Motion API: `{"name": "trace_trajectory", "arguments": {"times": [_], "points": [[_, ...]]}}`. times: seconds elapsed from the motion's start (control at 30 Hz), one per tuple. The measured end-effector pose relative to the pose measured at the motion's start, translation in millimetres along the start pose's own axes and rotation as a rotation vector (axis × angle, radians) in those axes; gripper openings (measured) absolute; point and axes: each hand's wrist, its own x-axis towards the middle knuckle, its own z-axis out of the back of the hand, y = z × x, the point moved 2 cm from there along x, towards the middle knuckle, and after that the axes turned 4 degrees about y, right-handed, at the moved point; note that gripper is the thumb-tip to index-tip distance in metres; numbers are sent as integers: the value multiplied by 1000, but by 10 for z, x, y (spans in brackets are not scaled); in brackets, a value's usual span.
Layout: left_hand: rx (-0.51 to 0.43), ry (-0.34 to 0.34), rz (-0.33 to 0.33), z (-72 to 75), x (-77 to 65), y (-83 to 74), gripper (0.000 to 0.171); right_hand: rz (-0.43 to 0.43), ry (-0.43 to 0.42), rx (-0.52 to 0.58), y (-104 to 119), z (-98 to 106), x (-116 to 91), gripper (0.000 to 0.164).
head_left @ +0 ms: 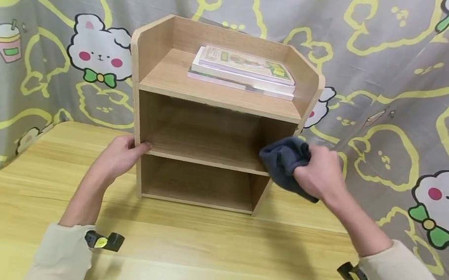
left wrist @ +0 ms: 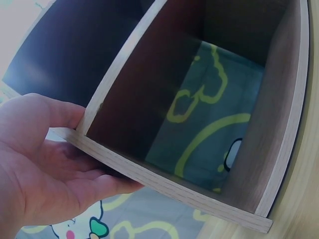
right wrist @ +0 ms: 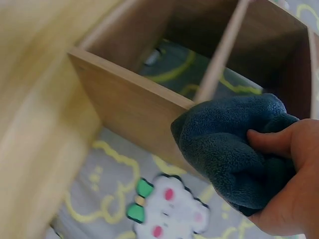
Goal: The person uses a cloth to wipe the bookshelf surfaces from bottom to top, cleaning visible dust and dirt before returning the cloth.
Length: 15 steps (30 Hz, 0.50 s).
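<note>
A small wooden shelf (head_left: 219,103) stands upright on the table. My left hand (head_left: 122,156) grips its left side panel at the middle board, with the thumb (left wrist: 67,113) inside and the other fingers along the outer face. In my right hand (head_left: 321,172) is a bunched dark blue cloth (head_left: 285,163), held at the shelf's right front edge, level with the middle compartment. The right wrist view shows the plush cloth (right wrist: 229,149) overlapping the front edge of a board, with my thumb pressed into it. Part of the cloth is hidden by the hand.
Several stacked books (head_left: 243,71) lie on the shelf's top board, towards the right. The light wooden table (head_left: 203,261) extends in front of the shelf. A grey curtain (head_left: 47,94) with cartoon bears hangs behind and on both sides.
</note>
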Motion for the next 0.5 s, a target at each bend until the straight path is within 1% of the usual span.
{"name": "trace_trajectory", "arguments": {"times": [0.17,0.33,0.43,0.5], "points": [[1,0,1,12,-2,-9,57,3,80,13,-105,-379,-107,14],[3,-7,-11,19,-1,-8,55,17,71,21,-177,-671,-203,6],[1,-9,-14,10,-8,1,53,40,76,-18,-204,-902,-301,5],[-3,-7,-16,-7,-9,4,52,67,113,-71,-233,-1085,-382,6]]}}
